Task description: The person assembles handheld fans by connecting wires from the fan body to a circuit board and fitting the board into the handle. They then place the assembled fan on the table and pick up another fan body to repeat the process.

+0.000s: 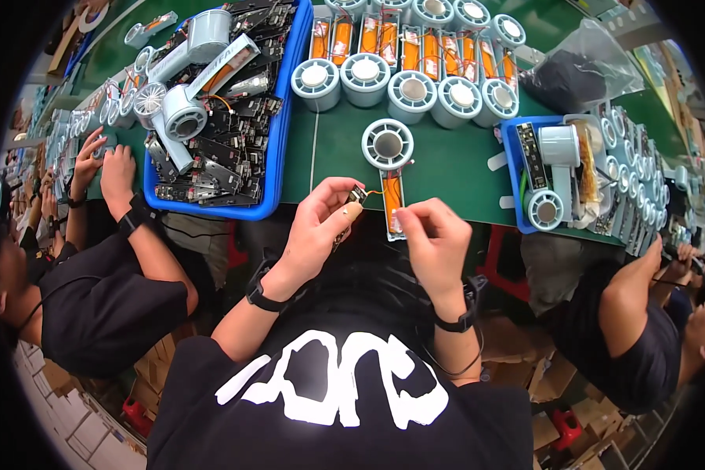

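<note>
A light-blue handheld fan body (404,161) lies in front of me, its round head away from me and its open handle toward me. In the handle lies an orange battery (392,196). My left hand (315,227) is closed on a narrow black circuit board (358,193), left of the handle. Thin red and orange wire (374,192) runs from the board to the handle. My right hand (439,244) is pinched at the handle's near end, beside the battery. Whatever its fingertips hold, if anything, is hidden.
Several similar fan bodies (365,78) stand in rows at the back of the green table (333,157). On the left, a blue bin (278,157) holds black boards and fan parts. A smaller blue tray (512,172) and a plastic bag (583,70) are right. Co-workers sit on both sides.
</note>
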`<state>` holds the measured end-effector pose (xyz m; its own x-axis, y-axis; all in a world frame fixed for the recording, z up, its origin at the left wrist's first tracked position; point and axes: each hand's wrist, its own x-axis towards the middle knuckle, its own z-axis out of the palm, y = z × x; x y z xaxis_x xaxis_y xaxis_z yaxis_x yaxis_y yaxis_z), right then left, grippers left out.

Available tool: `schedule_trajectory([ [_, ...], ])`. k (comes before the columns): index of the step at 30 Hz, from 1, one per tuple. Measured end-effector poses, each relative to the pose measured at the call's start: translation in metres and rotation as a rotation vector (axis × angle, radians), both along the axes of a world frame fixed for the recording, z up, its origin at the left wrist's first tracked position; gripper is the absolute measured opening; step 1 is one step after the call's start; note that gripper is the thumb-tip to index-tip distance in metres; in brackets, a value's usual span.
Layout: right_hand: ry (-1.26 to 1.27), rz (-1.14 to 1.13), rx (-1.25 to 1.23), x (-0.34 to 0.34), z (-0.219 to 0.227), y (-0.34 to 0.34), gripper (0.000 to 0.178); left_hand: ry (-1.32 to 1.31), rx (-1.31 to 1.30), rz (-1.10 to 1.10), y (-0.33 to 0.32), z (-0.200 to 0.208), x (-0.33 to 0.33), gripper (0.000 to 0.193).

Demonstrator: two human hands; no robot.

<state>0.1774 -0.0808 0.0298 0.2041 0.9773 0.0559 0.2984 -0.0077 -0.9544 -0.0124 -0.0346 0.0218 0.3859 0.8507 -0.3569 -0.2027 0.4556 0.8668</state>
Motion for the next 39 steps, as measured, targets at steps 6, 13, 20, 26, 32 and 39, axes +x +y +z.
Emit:
schedule_trajectory([
  [6,0.407,-0.135,-0.074,-0.015,-0.004,-0.009,0.006,0.083,0.192,-0.102,-0.017,0.001,0.011,0.031],
  [13,-0.237,-0.038,0.192,-0.019,0.010,0.001,0.008,0.046,0.126,-0.125,-0.028,0.006,0.022,0.037],
  [20,-0.432,-0.142,0.247,-0.038,0.008,-0.011,0.028,-0.091,0.008,-0.088,-0.027,0.010,0.024,0.045],
  [26,-0.390,-0.149,0.291,-0.027,-0.001,-0.015,0.037,0.081,0.130,-0.190,-0.015,0.020,0.017,0.045],
  [32,-0.221,-0.144,0.171,-0.014,-0.001,-0.021,0.040,0.556,0.827,-0.053,0.007,0.015,0.013,0.043],
  [39,-0.030,-0.108,0.097,-0.003,-0.007,-0.022,0.037,0.595,1.316,-0.186,0.024,0.009,0.014,0.030],
])
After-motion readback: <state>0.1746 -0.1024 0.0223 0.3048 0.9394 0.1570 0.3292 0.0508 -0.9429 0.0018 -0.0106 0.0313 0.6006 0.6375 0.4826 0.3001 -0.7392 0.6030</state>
